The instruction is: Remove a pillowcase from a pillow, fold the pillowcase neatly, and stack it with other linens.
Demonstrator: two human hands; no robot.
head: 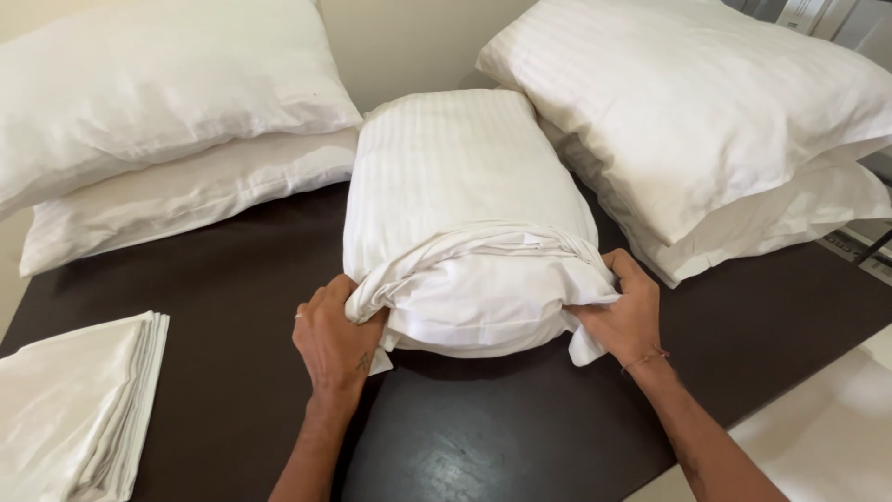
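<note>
Pillow [465,186] in a white striped case is lying in the middle of the dark brown table [242,372], its long side running away from the camera and its open end facing the near edge. The loose cloth of the pillowcase [483,270] is being bunched and folded over at that near end, where the plain white filling is showing beneath the gathered fabric.

The left hand [334,339] is being pressed against the near left corner of the pillow, its fingers closed tight on a twisted fold of the case. The right hand [627,311] is being held at the near right corner, its fingers curled in and gripping the edge of the case, with a thin red thread worn at the wrist. Both forearms are being stretched in from the bottom of the view.

To the left of the pillow, 2 white pillows [167,121] are being kept stacked, one on the other, at the far left of the table. To the right, 2 more pillows [706,112] are lying stacked, the lower one just beside the striped pillow. At the near left corner of the table, a pile of folded white cloths [79,400] is resting, well apart from both hands.
</note>
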